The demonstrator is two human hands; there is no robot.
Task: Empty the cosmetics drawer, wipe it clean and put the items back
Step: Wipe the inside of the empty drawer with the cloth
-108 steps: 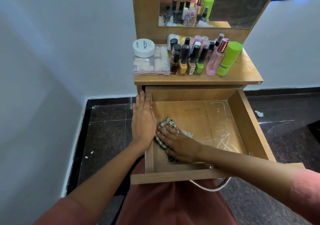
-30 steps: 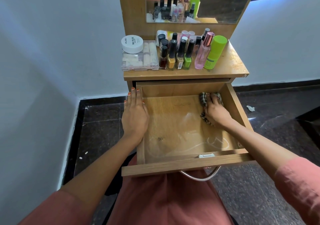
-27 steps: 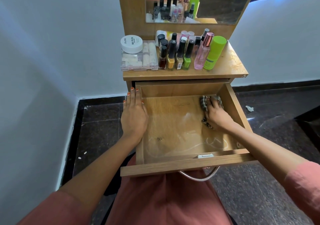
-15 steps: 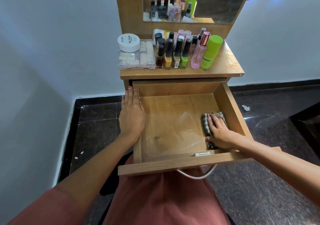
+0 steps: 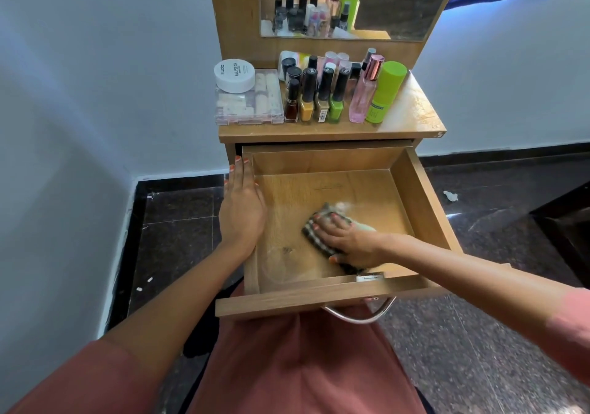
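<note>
The wooden drawer (image 5: 424, 203) is pulled out over my lap and holds only a checked cloth (image 5: 314, 235). My right hand (image 5: 348, 241) lies flat on the cloth with fingers spread, pressing it onto the drawer floor near the middle front. My left hand (image 5: 242, 209) rests flat with straight fingers on the drawer's left wall. The cosmetics stand on the dresser top (image 5: 412, 117): nail polish bottles (image 5: 319, 97), a pink perfume bottle (image 5: 364, 94), a green bottle (image 5: 383, 94), a white jar (image 5: 234, 75) on a clear box (image 5: 249, 104).
A mirror (image 5: 351, 2) rises behind the dresser top. White walls close in on the left and behind. A metal handle (image 5: 360, 316) hangs under the drawer front. The dark tiled floor (image 5: 178, 231) surrounds the dresser.
My right hand has slid the cloth from the drawer's right front corner leftward to the middle. Earlier it was at the back right corner. My left hand stays on the left wall.
</note>
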